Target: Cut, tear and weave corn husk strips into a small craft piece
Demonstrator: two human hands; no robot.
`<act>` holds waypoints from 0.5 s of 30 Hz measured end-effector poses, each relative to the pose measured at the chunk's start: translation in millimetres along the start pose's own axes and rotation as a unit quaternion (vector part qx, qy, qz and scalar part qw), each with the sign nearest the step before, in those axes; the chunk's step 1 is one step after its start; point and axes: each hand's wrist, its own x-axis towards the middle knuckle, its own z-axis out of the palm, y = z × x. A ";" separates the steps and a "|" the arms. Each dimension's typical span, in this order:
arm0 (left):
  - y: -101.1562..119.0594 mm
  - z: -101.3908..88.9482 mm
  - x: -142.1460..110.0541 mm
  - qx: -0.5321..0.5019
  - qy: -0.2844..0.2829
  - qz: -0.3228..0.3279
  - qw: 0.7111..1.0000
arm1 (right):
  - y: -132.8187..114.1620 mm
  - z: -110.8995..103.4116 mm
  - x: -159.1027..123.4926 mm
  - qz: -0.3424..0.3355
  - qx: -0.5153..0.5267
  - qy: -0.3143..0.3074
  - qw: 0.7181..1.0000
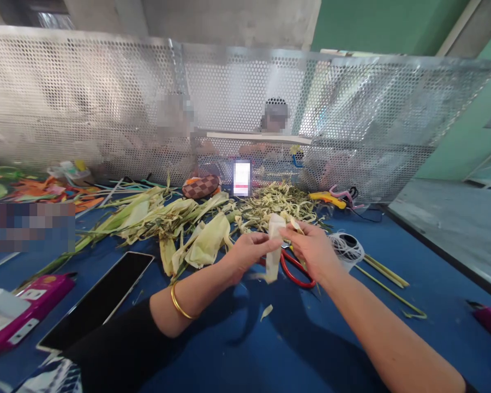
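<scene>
Over the blue table (245,349), my left hand (247,254) and my right hand (311,248) both pinch a pale strip of corn husk (275,245) held upright between them. The left hand grips its middle from the left, and the right hand's fingers close on its top edge. Red-handled scissors (297,270) lie on the table just under my right hand. A small husk scrap (265,312) lies below the hands.
A heap of green-yellow corn husks (167,221) and shredded strips (278,202) lies behind the hands. White thread spool (346,245) at right, thin sticks (387,273), a black tablet (100,297), pink packages (28,305), a lit phone (241,178), a perforated metal screen (245,109) with people behind it.
</scene>
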 end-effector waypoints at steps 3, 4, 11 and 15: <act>-0.2 -0.3 1.3 -0.043 0.066 0.042 0.996 | 4.0 1.2 0.0 -0.029 -0.085 -0.021 0.996; -0.8 -0.5 1.9 -0.048 0.087 0.053 0.994 | 5.8 1.7 0.0 -0.039 -0.104 -0.024 0.994; -2.9 0.5 3.3 -0.054 0.113 0.070 0.990 | 13.4 1.9 -0.9 -0.052 -0.105 -0.025 0.993; -1.7 -3.1 6.6 -0.055 0.148 0.068 0.985 | 9.9 2.0 -1.2 -0.051 -0.097 -0.013 0.994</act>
